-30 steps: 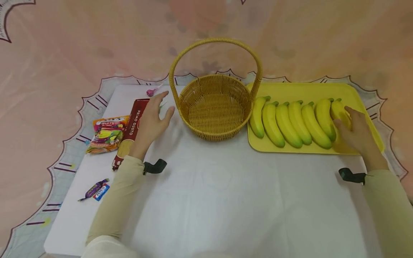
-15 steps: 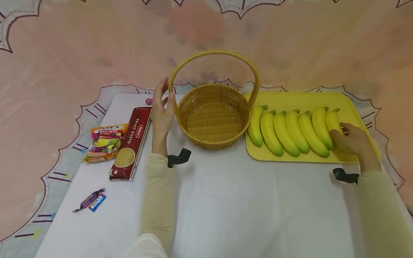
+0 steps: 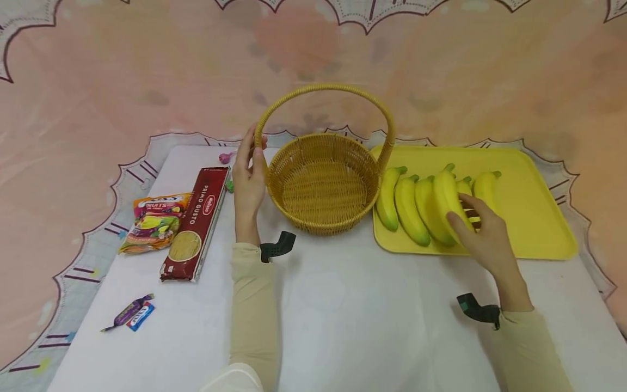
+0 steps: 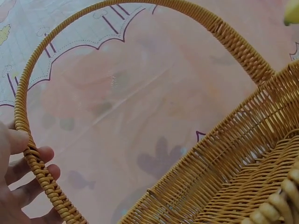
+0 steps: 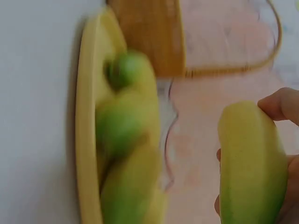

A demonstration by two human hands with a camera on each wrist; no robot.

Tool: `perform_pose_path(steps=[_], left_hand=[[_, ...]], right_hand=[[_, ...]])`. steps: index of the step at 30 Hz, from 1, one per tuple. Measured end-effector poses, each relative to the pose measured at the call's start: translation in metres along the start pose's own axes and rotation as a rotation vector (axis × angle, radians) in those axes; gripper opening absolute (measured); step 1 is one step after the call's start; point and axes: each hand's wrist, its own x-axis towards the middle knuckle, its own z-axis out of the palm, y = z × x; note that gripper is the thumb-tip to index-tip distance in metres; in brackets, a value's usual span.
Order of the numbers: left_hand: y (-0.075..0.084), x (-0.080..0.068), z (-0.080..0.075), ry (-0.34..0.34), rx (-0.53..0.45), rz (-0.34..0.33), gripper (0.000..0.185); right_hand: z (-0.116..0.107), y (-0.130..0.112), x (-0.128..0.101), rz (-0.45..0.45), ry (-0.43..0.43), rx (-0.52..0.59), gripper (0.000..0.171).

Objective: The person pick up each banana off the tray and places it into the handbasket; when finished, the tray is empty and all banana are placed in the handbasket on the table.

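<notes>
A round wicker basket point(image 3: 324, 185) with a tall arched handle stands at the back middle, nothing inside it. My left hand point(image 3: 249, 182) grips the left side of its handle point(image 4: 35, 158); in the left wrist view the fingers curl round the woven strand. My right hand point(image 3: 485, 234) holds a yellow banana point(image 3: 447, 197) between thumb and fingers, raised above the yellow tray point(image 3: 534, 218). That banana point(image 5: 252, 163) hangs beside the tray's row in the right wrist view. Several other bananas point(image 3: 410, 209) lie side by side on the tray, some partly hidden behind the held one.
Left of the basket lie a red spaghetti pack point(image 3: 196, 223), a colourful candy bag point(image 3: 155, 223) and a pink lollipop point(image 3: 225, 158). A purple wrapped candy point(image 3: 128, 312) and a small blue packet point(image 3: 140, 317) are at the front left. A patterned cloth hangs behind.
My left hand has moved right and taken hold of the basket handle. The right hand has lifted the rightmost banana and carried it left over the others. The view has tilted slightly.
</notes>
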Motion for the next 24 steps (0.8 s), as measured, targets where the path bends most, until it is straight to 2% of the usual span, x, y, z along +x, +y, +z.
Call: perform_pose_path(steps=[5, 9, 12, 14, 19, 24], left_hand=[[0.001, -0.001, -0.001, -0.01, -0.001, -0.002, 0.042], [0.002, -0.002, -0.002, -0.002, -0.004, -0.003, 0.042], [0.001, -0.001, -0.003, -0.005, -0.009, -0.006, 0.042], [-0.008, 0.0, -0.003, -0.007, -0.016, -0.007, 0.042], [-0.031, 0.004, 0.0, 0.004, -0.01, -0.002, 0.042], [-0.034, 0.005, 0.001, 0.012, -0.014, 0.004, 0.041]], right_hand=[[0.028, -0.045, -0.005, -0.156, -0.037, 0.028, 0.05], [0.051, -0.072, -0.001, -0.224, -0.107, 0.022, 0.049], [0.072, -0.089, 0.01, -0.235, -0.175, 0.034, 0.051], [0.087, -0.1, 0.019, -0.225, -0.204, 0.048, 0.052], [0.125, -0.127, 0.045, -0.199, -0.205, 0.07, 0.055], [0.159, -0.151, 0.071, -0.189, -0.215, 0.015, 0.055]])
